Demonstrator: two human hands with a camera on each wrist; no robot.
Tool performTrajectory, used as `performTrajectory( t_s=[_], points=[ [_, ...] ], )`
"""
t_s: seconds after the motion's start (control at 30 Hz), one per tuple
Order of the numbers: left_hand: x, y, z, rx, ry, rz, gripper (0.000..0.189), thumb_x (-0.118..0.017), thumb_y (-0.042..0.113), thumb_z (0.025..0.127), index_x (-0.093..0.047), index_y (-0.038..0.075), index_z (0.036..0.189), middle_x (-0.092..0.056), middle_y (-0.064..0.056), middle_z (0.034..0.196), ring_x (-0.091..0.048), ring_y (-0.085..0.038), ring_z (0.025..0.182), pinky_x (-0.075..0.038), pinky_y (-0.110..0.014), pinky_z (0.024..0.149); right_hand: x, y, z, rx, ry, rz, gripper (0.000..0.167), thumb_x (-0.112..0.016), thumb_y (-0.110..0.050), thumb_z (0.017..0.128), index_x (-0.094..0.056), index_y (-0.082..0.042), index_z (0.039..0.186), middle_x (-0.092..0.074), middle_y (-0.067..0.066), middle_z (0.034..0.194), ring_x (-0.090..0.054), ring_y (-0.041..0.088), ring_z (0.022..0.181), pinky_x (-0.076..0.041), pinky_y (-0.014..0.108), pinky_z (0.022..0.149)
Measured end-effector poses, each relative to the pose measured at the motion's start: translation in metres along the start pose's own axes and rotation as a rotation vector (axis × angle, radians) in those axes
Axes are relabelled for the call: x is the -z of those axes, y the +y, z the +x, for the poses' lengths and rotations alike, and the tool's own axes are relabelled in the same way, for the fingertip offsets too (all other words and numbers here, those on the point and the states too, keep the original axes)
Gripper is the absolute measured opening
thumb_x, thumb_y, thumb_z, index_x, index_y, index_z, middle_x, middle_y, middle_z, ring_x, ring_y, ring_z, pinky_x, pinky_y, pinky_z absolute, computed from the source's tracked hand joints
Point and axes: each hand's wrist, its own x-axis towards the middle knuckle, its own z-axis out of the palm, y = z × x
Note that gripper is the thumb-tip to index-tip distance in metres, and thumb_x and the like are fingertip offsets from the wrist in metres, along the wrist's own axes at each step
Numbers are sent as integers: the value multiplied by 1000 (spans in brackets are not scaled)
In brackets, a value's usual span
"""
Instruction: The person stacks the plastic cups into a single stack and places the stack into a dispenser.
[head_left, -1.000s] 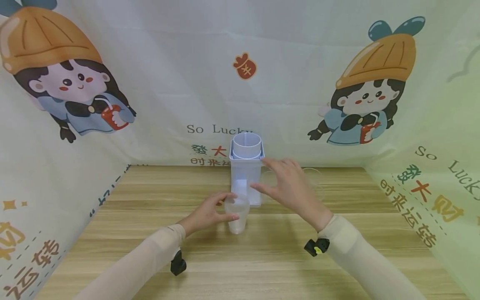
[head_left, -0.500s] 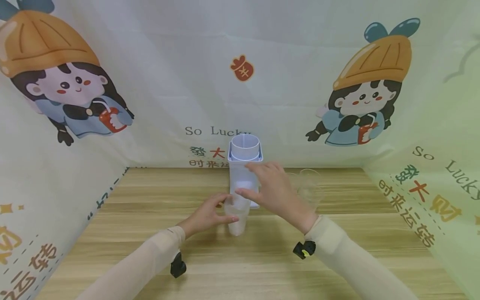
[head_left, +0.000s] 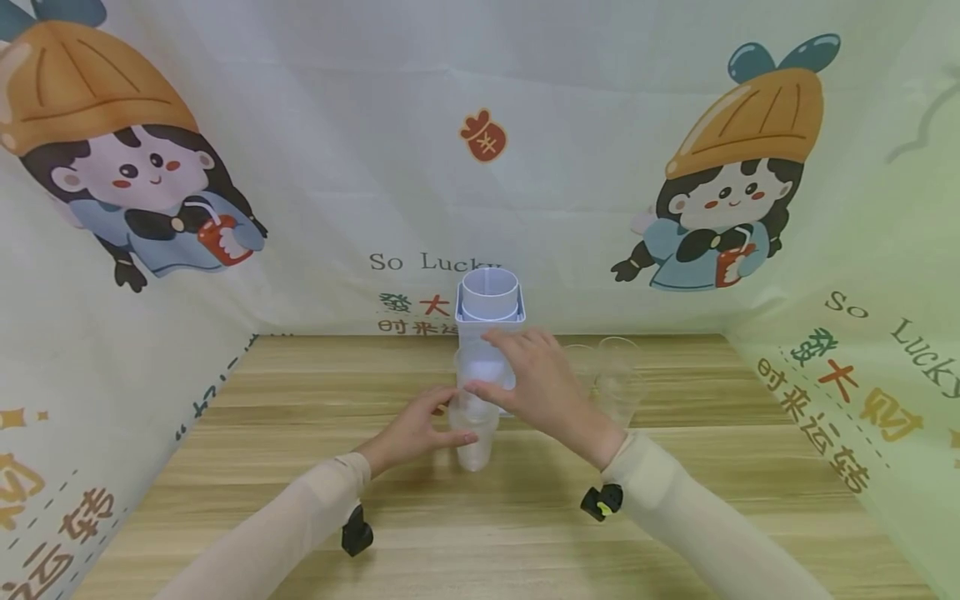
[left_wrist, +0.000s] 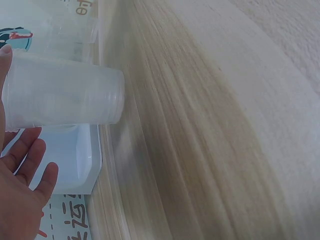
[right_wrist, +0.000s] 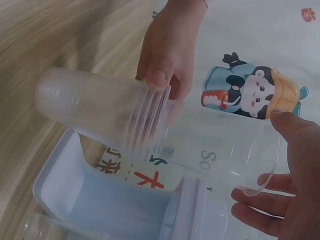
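My left hand (head_left: 408, 433) holds a stack of nested translucent plastic cups (right_wrist: 90, 102) just in front of the white holder. In the right wrist view its thumb lies at the stacked rims. My right hand (head_left: 543, 379) grips a clear plastic cup (right_wrist: 215, 135) near its rim, thumb on one side and fingers on the other. This cup's lower end goes into the mouth of the stack, while most of its wall stands out above. The left wrist view shows the stack's closed base (left_wrist: 117, 95) close over the wooden table.
Behind the hands stands a tall white holder (head_left: 491, 293) with a round tube at its top. Clear cups (head_left: 621, 379) stand on the wooden table (head_left: 300, 392) right of it. A printed cloth (head_left: 337, 167) hangs around the back and sides.
My right hand has moved left, bringing the clear cup over the stack and down into its mouth. My left hand has stayed nearly in place with the stack.
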Motion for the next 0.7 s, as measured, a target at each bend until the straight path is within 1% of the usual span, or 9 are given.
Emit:
performTrajectory(
  t_s=[0.17, 0.3, 0.4, 0.47, 0.57, 0.7],
  points=[
    [0, 1, 0, 7, -14, 2, 64, -80, 37, 82, -56, 16, 138, -58, -6, 140, -55, -26, 123, -48, -50, 103, -6, -2, -2, -16, -43, -19, 68, -68, -58, 86, -59, -10, 134, -68, 7, 129, -62, 28, 116, -46, 46, 106],
    [0, 1, 0, 0, -12, 1, 59, -80, 36, 82, -58, 16, 133, -60, -5, 138, -56, -25, 123, -49, -49, 103, -11, -2, -4, -43, -81, -11, 71, -66, -60, 86, -58, -10, 135, -67, 7, 130, -61, 28, 117, -45, 46, 107],
    [0, 0, 0, -3, -8, -1, 56, -81, 35, 82, -59, 16, 130, -62, -4, 134, -56, -24, 121, -49, -48, 102, -16, -2, -5, -47, -94, 16, 71, -66, -59, 86, -58, -9, 135, -67, 8, 130, -61, 29, 118, -43, 47, 108],
    [0, 1, 0, -1, -9, -5, 57, -81, 35, 82, -59, 16, 131, -62, -4, 134, -57, -24, 121, -49, -47, 102, -20, -1, -7, -45, -101, 22, 70, -66, -59, 86, -58, -9, 134, -68, 8, 129, -61, 30, 118, -42, 48, 109],
    [0, 1, 0, 5, -12, -10, 58, -81, 35, 82, -58, 16, 132, -61, -4, 135, -56, -24, 122, -49, -47, 102, -24, 0, -9, -42, -108, 25, 70, -68, -59, 86, -58, -8, 134, -69, 8, 127, -62, 30, 115, -43, 47, 108],
    [0, 0, -1, 10, -11, -11, 60, -81, 34, 82, -57, 16, 134, -60, -6, 138, -55, -26, 123, -49, -48, 102, -30, 1, -13, -47, -134, 19, 70, -69, -58, 85, -58, -9, 134, -69, 9, 127, -61, 30, 116, -42, 49, 108]
  ],
)
